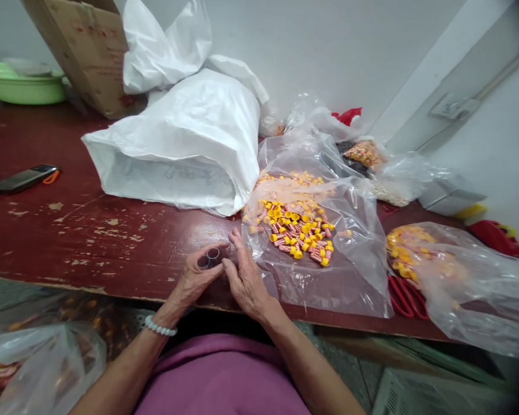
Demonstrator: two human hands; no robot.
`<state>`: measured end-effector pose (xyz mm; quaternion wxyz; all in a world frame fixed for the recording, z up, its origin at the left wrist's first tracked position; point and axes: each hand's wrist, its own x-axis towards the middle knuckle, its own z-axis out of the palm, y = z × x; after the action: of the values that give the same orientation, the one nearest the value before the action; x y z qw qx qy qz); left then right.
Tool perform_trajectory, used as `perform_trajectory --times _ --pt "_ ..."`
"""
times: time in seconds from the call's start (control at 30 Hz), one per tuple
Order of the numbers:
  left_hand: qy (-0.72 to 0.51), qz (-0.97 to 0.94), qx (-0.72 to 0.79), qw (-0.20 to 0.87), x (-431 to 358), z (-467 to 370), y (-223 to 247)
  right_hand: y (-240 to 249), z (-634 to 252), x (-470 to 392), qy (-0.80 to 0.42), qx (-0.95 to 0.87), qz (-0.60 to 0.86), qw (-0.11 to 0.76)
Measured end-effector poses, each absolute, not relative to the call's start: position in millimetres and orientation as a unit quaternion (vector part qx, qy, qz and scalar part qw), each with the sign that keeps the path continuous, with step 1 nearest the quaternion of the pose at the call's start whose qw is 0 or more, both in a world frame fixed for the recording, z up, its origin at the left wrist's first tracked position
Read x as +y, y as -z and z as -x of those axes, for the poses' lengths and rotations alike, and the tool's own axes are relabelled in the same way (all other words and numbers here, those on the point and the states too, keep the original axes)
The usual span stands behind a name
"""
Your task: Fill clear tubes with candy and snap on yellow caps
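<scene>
My left hand (pixel 200 270) is wrapped round a few small clear round tubes (pixel 213 253), whose open rims face up above the table's front edge. Beside it, my right hand (pixel 246 279) has its fingers stretched out, its thumb close to the tubes; nothing shows in its palm. Just past the right hand lies an open clear plastic bag (pixel 328 288) with a heap of small red-and-white tubes with yellow caps (pixel 303 230). Behind my hands a big white sack (pixel 190 132) lies with its mouth towards me.
On the worn red table (pixel 69 230) are a phone (pixel 26 178), a green basin (pixel 21 86) and a cardboard box (pixel 86 57) at left. Red-handled scissors (pixel 406 297) and another bag of capped pieces (pixel 450 271) lie at right. Filled bags (pixel 47 357) are below left.
</scene>
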<state>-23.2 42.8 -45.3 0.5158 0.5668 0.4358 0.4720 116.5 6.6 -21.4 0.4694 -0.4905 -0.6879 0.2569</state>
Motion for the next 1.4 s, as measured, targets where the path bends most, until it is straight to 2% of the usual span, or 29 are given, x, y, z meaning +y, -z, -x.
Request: perform_trajectory --times 0.1,0.17,0.33,0.47,0.7,0.8,0.93,1.0,1.23,1.4 --pt "-0.513 -0.514 0.419 0.545 42.1 24.0 45.6 10.3 -155.0 0.4 -0.116 -0.687 0.532 0.482" --pt "-0.523 -0.486 0.401 0.573 41.3 23.2 43.1 14.3 -189.7 0.9 -0.041 -0.653 0.601 0.459" --pt "-0.489 -0.524 0.394 0.575 39.1 14.0 35.6 45.4 -251.8 8.3 0.078 -0.666 0.693 0.266" --pt "-0.447 -0.584 0.390 0.554 38.3 4.8 36.5 54.7 -253.3 10.7 0.119 -0.679 0.686 0.232" --pt "-0.408 -0.691 0.411 0.433 39.0 -1.5 42.7 57.0 -238.3 13.1 0.115 -0.710 0.668 0.190" --pt "-0.388 -0.705 0.406 0.432 38.7 -2.3 45.0 60.9 -239.4 13.8 0.103 -0.707 0.666 0.213" --pt "-0.375 -0.713 0.399 0.437 37.7 -2.2 44.5 45.8 -233.3 7.8 0.063 -0.675 0.643 0.355" --pt "-0.370 -0.715 0.399 0.439 37.2 -1.9 42.9 29.3 -222.3 1.9 0.026 -0.689 0.606 0.396" --pt "-0.365 -0.731 0.376 0.436 37.9 -1.0 40.2 -3.4 -179.0 -4.4 -0.100 -0.785 0.483 0.375" --pt "-0.368 -0.725 0.374 0.446 39.1 -0.3 44.0 -3.5 -178.7 -0.4 -0.125 -0.759 0.488 0.412"
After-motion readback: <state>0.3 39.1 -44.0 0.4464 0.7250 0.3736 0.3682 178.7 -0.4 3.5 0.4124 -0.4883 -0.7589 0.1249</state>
